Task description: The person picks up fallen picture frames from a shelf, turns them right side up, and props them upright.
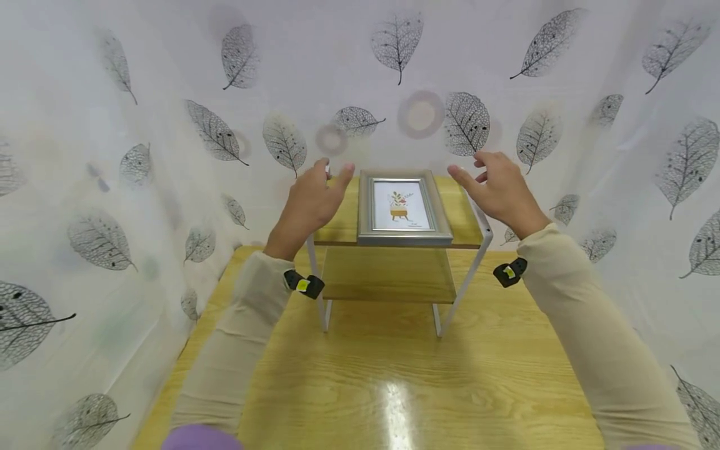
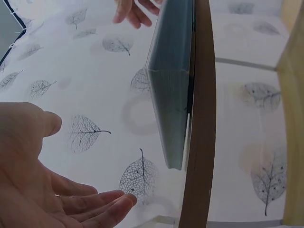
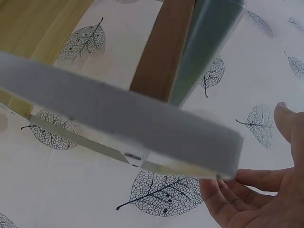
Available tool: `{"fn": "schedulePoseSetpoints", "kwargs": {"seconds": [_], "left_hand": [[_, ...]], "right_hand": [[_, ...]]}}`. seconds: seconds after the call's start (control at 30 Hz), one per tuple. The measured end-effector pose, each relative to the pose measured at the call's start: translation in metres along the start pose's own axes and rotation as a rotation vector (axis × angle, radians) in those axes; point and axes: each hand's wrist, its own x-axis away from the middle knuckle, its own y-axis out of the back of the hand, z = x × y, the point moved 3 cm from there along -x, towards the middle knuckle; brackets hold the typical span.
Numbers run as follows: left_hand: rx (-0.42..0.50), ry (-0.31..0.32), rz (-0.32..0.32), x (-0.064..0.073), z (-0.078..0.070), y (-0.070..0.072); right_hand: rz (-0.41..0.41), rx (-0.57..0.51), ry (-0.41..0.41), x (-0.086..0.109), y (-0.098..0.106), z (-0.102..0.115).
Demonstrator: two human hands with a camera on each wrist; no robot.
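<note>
A silver picture frame point(image 1: 405, 239) with a small plant picture lies face up on the top board of a little two-tier shelf point(image 1: 340, 230). To its left hovers my left hand point(image 1: 312, 199), thumb and fingers spread apart and holding nothing. My right hand point(image 1: 500, 190) is off to the frame's right, above the shelf's white side rail, also holding nothing. In the left wrist view, the left palm point(image 2: 23, 171) faces the picture frame point(image 2: 168, 104) across a gap. The right wrist view has the right fingers point(image 3: 266, 180) just beyond the white metal rail point(image 3: 118, 114); whether they touch it I cannot tell.
The shelf's lower board point(image 1: 388, 275) sits below the top one, between white legs. It stands on a wood-grain table point(image 1: 360, 369). White sheeting with a dark leaf print point(image 1: 337, 50) encloses the back and both sides.
</note>
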Motion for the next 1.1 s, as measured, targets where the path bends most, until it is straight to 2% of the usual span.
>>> {"fn": "schedulePoseSetpoints", "kwargs": {"seconds": [0.4, 0.57, 0.9, 1.1], "left_hand": [[-0.078, 0.044, 0.126, -0.002, -0.009, -0.020], [-0.090, 0.044, 0.143, -0.001, -0.014, -0.026], [-0.169, 0.020, 0.161, -0.005, -0.016, -0.037], [-0.141, 0.012, 0.188, -0.005, -0.017, -0.040]], "right_hand": [[0.131, 0.050, -0.039, -0.009, -0.020, 0.016], [0.196, 0.067, -0.076, -0.010, -0.026, 0.019], [0.210, 0.108, -0.058, -0.014, -0.037, 0.020], [0.202, 0.106, -0.034, -0.014, -0.040, 0.018]]}}
